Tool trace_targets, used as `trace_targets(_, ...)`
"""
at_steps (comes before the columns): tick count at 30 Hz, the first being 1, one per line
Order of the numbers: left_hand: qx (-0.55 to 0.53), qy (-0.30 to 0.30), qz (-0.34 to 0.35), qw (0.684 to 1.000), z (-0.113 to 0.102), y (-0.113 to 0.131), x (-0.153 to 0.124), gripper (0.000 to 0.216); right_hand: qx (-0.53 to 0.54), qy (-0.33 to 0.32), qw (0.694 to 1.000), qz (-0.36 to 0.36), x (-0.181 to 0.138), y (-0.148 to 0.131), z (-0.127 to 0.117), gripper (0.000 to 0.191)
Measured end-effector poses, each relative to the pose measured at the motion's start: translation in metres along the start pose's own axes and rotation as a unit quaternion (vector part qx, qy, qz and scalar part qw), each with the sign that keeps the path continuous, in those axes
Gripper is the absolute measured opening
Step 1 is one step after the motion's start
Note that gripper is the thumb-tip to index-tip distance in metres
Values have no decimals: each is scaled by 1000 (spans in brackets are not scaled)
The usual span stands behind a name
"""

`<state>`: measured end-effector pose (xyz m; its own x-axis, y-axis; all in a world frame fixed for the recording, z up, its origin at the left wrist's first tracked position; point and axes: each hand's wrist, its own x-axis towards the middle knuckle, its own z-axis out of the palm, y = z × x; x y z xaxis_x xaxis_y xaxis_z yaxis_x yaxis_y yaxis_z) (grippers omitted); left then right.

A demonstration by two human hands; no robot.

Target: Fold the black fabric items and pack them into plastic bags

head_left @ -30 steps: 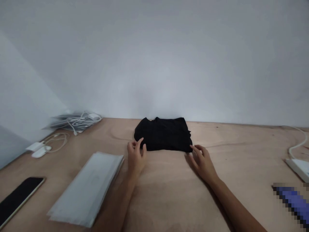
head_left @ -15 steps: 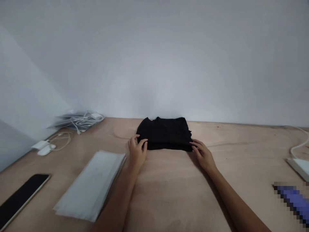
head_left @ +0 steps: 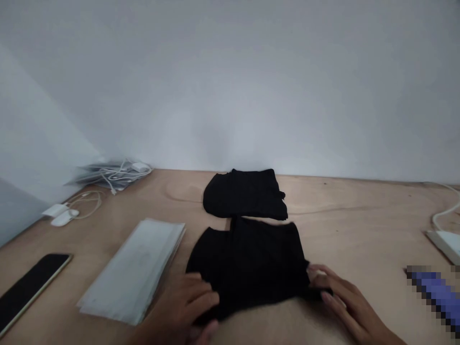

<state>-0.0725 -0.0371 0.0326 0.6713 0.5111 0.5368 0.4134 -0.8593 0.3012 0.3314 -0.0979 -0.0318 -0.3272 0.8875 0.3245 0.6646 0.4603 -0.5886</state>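
Close to me on the table, a folded black cloth garment lies between my hands. My left hand is closed on its lower left corner, fingers over the top and thumb beneath. At its right end, my right hand pinches a dark edge of the fabric between thumb and fingers. Behind it, almost touching, a second folded black cloth garment rests flat near the wall, with neither hand on it. What sort of clothing these are, I cannot tell.
Left of my hands lies a stack of clear plastic bags, with a phone farther left. A white charger with cable and a pile of grey packets with white cables are at the back left. A blurred-out blue item and a white box lie at right.
Both hands have let go of the far black garment and come back toward me. They now hold a second black garment in front of it, which was not in view before.
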Motion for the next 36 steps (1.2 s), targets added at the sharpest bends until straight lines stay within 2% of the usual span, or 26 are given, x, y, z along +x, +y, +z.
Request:
trace_targets(2, -25, -26, -56, 998, 1, 18, -1, 21, 2, -18, 1000, -17, -6, -16, 0, 30)
trace_targets(4, -1, -21, -99, 995, 13, 23, 8, 23, -26, -6, 1000, -10, 2, -29, 9, 37)
trace_targets(6, 42, -54, -110, 992, 30, 15, 19, 33, -88, -10, 996, 7, 20, -34, 24, 48)
trace_targets(8, 84, -122, -108, 983, 47, 1, 24, 53, -149, -26, 988, 14, 36, -29, 39, 58)
trace_targets(11, 139, -176, -127, 966, 62, -16, 12, 67, -198, -45, 979, 17, 47, -9, 52, 66)
trace_targets(13, 158, -182, -133, 961, 64, -16, -3, 69, -205, -59, 977, 15, 46, 1, 52, 67)
trace_targets(16, 168, -158, -136, 964, 62, -3, -14, 76, -197, -54, 979, 0, 42, 2, 48, 64)
trace_targets(20, 145, -143, -137, 969, 64, 3, 2, 75, -196, -32, 980, 3, 55, -6, 47, 60)
trace_targets(25, 132, -155, -148, 968, 75, -23, 18, 72, -218, -48, 974, 32, 75, 7, 57, 60)
trace_targets(29, 106, -152, -126, 975, 62, -18, 12, 66, -196, -8, 980, 9, 68, 5, 56, 54)
trace_targets(32, 55, -153, -87, 983, 37, 3, -6, 60, -132, 13, 991, -22, 47, -18, 38, 32)
trace_targets(35, 13, -156, -67, 985, 15, 21, -32, 52, -77, -71, 992, -66, 21, -41, 14, 14)
trace_targets(36, 8, -155, -60, 986, 10, 23, -39, 48, -74, -96, 989, -85, 13, -45, 8, 13)
